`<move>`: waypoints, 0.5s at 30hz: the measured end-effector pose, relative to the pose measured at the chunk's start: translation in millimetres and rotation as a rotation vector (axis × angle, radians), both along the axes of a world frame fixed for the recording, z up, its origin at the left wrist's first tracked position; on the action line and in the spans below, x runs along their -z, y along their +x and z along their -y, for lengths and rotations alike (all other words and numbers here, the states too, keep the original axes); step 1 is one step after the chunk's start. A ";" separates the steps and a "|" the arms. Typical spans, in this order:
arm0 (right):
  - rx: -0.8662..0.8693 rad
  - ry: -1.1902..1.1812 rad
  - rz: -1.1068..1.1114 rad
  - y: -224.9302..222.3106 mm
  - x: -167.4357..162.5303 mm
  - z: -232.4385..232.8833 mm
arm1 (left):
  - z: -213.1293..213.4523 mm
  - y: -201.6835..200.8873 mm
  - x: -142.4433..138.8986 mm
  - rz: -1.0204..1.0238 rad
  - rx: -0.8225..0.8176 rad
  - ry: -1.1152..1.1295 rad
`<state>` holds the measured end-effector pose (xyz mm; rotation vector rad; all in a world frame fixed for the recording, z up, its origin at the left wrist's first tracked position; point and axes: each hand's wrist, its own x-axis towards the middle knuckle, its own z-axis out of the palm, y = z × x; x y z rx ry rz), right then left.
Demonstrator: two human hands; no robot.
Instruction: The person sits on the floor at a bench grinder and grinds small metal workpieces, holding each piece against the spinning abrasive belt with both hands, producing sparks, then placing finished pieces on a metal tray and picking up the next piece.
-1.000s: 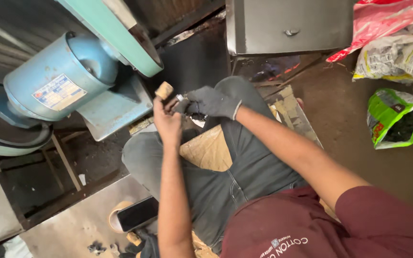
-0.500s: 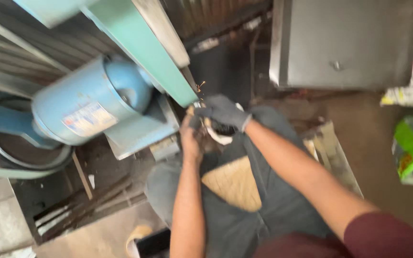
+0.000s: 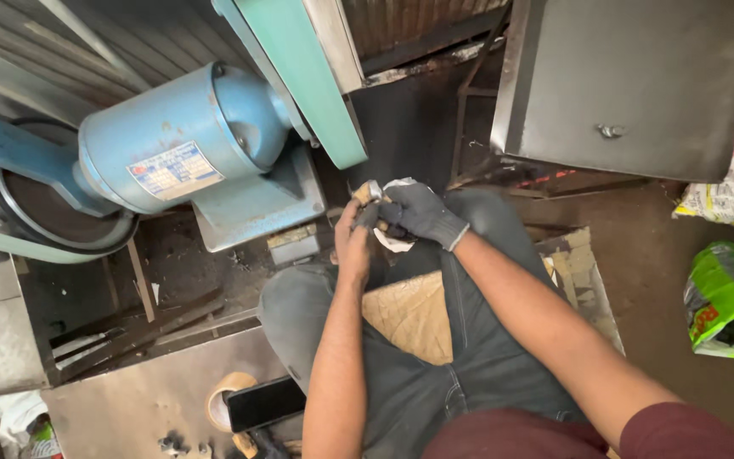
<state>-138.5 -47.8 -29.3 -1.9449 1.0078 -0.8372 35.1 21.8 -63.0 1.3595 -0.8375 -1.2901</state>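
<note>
Looking down from the head camera, a seated person's two hands are seen joined just above the knees, close under the lower end of a green-painted machine frame (image 3: 316,76). The bare left hand (image 3: 352,242) is closed around a small wooden-looking piece (image 3: 364,194), whose pale tip is seen poking out above the fingers; what the piece is cannot be told. The right hand (image 3: 418,212), covered by a dark grey knit glove, is curled over the same piece from the other side, and a white cloth (image 3: 394,240) is pinched beneath its palm, touching both hands. A blue electric motor (image 3: 172,140) is mounted to the left of the hands, with a grooved pulley wheel (image 3: 48,217) beside it. A flat woven mat (image 3: 409,314) is laid across the lap between the forearms. A grey metal cabinet (image 3: 639,85) is stood to the upper right, and a green plastic bag (image 3: 728,302) is lying on the floor at the right edge. A black phone (image 3: 265,404) is rested near a roll of tape (image 3: 224,393) at the bottom.
</note>
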 end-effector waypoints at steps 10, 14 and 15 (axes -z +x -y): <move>0.102 0.400 0.097 34.3 -2.1 41.9 | 32.1 -14.1 10.5 -0.535 -0.105 0.071; -0.111 -0.059 -0.152 19.3 -2.6 22.6 | 27.5 -6.2 -6.3 0.262 -0.115 0.098; -0.025 0.030 -0.131 14.5 -1.9 13.3 | 21.9 -1.7 -9.7 0.572 -0.081 0.061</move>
